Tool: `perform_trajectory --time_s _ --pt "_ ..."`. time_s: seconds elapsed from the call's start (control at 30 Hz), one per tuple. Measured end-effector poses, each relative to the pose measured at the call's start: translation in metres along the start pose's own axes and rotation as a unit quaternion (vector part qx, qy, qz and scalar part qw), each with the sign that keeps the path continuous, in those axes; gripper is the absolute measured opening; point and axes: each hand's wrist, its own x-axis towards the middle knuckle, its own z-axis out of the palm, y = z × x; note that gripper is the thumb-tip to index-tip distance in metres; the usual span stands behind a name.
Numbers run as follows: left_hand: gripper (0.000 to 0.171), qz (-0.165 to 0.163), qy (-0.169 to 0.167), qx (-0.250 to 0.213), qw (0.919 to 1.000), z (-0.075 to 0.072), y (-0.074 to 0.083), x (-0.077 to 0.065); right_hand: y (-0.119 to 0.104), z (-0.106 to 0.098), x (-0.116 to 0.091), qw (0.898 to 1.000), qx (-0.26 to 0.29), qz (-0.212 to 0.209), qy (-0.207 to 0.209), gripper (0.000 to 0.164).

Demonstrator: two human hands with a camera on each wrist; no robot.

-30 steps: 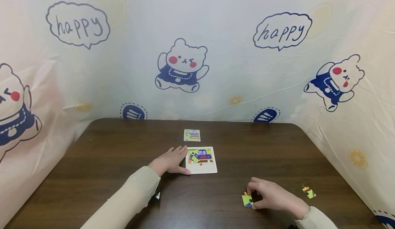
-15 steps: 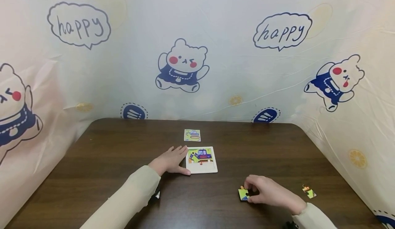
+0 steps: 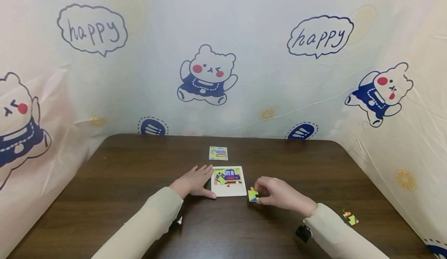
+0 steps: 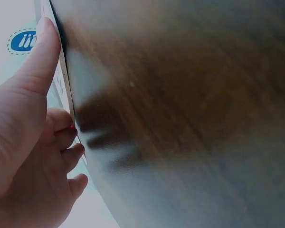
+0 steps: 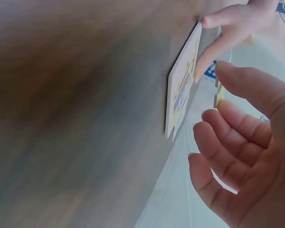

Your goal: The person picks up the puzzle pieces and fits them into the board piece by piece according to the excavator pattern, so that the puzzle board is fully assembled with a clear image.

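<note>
A white puzzle tray lies mid-table in the head view. Its upper part holds fitted pieces forming a blue and purple digger; the lower strip is bare white. My left hand rests along the tray's left edge, fingers and thumb spread and fairly straight, the thumb at the lower left corner. Just off the tray's lower right corner, my right hand pinches a green puzzle piece with an orange tab and a blue corner. The right wrist view shows that piece edge-on between thumb and forefinger, apart from the tray.
Behind the tray lies a small picture card showing a digger. Another loose puzzle piece, green and orange, is on the brown table at the right. A printed curtain surrounds the table's back and sides.
My right hand has carried the green puzzle piece leftward and away from me, up beside the tray. The left hand stays at the tray's edge.
</note>
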Motion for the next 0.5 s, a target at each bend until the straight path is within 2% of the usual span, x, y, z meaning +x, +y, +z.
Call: perform_trajectory --time_s 0.27,0.5 --pt "0.096 -0.006 -0.001 -0.007 1.0 0.001 0.0 0.0 -0.01 0.016 0.045 1.0 -0.002 0.021 -0.016 0.024" --pt "0.096 0.0 0.004 -0.013 0.9999 0.0 0.001 -0.001 -0.01 0.037 0.076 0.999 -0.009 0.003 -0.032 0.021"
